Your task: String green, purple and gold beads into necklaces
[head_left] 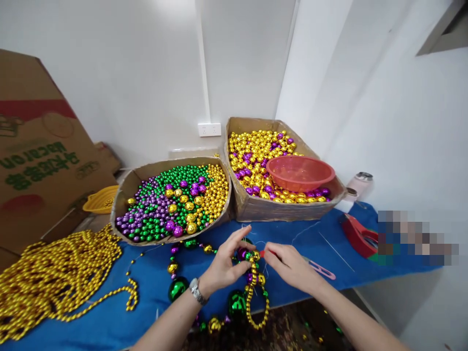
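My left hand (230, 265), with a watch (198, 291) on its wrist, pinches a beaded necklace by its gathered strands, thumb bent in and forefinger raised along a thin thread. A loop of small gold beads (258, 325) hangs below its fingers. More of the necklace, with large green balls (237, 303) and purple and gold beads, lies on the blue cloth in front of me. My right hand (288, 263) is closed on a small red piece (263, 253) touching the gathered beads. Its kind is mostly hidden by the fingers.
Behind my hands stand a carton of mixed beads (126, 195) and a carton of gold and purple balls (281, 212) with a red bowl (300, 174). Gold bead strands (54, 278) heap at left. A red tape dispenser (356, 236) and pink scissors handle (322, 269) lie right.
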Demonstrator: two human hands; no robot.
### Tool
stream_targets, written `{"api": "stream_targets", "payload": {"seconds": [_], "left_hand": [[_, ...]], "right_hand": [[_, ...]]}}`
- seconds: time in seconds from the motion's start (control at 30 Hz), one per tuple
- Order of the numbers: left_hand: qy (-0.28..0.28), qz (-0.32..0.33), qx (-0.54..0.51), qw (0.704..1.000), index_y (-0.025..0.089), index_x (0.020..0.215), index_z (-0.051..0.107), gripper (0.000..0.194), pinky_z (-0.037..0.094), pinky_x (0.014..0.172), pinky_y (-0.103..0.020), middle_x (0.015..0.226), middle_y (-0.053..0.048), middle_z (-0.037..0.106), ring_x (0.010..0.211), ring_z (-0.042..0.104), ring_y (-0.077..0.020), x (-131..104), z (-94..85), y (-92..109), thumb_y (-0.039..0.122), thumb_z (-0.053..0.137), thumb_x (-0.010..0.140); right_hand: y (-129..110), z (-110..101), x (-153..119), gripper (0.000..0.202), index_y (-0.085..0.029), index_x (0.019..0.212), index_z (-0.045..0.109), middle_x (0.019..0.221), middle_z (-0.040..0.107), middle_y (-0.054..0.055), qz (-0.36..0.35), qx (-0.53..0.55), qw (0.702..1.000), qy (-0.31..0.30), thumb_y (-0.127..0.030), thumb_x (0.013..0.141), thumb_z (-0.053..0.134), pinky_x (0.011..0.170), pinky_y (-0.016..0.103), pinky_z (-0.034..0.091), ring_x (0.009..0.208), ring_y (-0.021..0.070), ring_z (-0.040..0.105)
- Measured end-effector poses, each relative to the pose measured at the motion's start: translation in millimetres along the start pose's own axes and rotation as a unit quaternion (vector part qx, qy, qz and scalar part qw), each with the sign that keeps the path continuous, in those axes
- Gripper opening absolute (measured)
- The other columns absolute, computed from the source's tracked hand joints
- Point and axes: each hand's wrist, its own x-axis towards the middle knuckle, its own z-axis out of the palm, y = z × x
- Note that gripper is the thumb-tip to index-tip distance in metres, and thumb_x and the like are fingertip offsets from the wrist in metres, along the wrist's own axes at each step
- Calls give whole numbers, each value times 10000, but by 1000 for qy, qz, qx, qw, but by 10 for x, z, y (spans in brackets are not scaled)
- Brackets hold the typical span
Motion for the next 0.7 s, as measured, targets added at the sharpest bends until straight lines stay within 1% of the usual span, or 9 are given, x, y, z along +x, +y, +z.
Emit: {"api": "stream_targets", "payload": {"seconds": [0.1,0.27,0.53,0.7], "left_hand": [[5,-1,-8,1000,233,1405,296,689,370,1018,-458,1104,-91,621,1120,533,-250,-12,-7,-5,250,619,797],[10,1,-15,1000,236,1401,307,681,421,980,-428,1253,-118,519,1086,546,-239,-32,-22,-11,247,618,796],[11,6,-16,1000,265,1398,309,682,447,964,-410,1345,-108,433,1091,546,-234,-24,-21,7,216,616,791],[5,14,-7,1000,259,1399,309,675,443,968,-424,1348,-116,434,1085,550,-235,-16,-14,-6,232,610,796]], "right_hand": [[14,89,108,442,-209,591,414,556,483,-35,3,-18,1000,13,-454,942,304,517,226,295,543,117,463],[-22,164,141,446,-207,586,430,557,515,-28,-5,-47,999,24,-422,950,290,525,226,287,544,114,489],[-61,142,160,419,-207,611,492,608,569,4,-17,-122,992,37,-420,929,321,565,234,311,605,133,540],[-67,106,156,366,-213,666,559,641,597,22,-31,-173,983,50,-409,908,367,585,246,310,660,152,554]]}}
